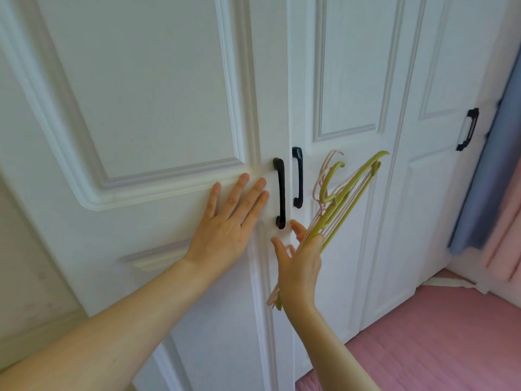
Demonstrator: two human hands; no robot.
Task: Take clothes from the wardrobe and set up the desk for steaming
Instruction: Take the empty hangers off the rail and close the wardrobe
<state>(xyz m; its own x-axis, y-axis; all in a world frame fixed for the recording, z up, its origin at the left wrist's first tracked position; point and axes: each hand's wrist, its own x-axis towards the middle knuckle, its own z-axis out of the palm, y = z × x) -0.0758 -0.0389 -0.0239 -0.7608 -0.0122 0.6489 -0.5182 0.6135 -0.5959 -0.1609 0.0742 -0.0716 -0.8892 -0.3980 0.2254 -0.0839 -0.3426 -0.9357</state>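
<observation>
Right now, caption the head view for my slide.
Left hand flat on closed wardrobe door; right hand holds hangers.

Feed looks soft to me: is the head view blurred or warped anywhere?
Head view: hangers in the right hand are motion-smeared; left hand on the door is fairly sharp; door edges bow from the wide lens; light is even, no glare.

I can read no text, label, brand or number anywhere here, neither on what I touch nor around it.
</observation>
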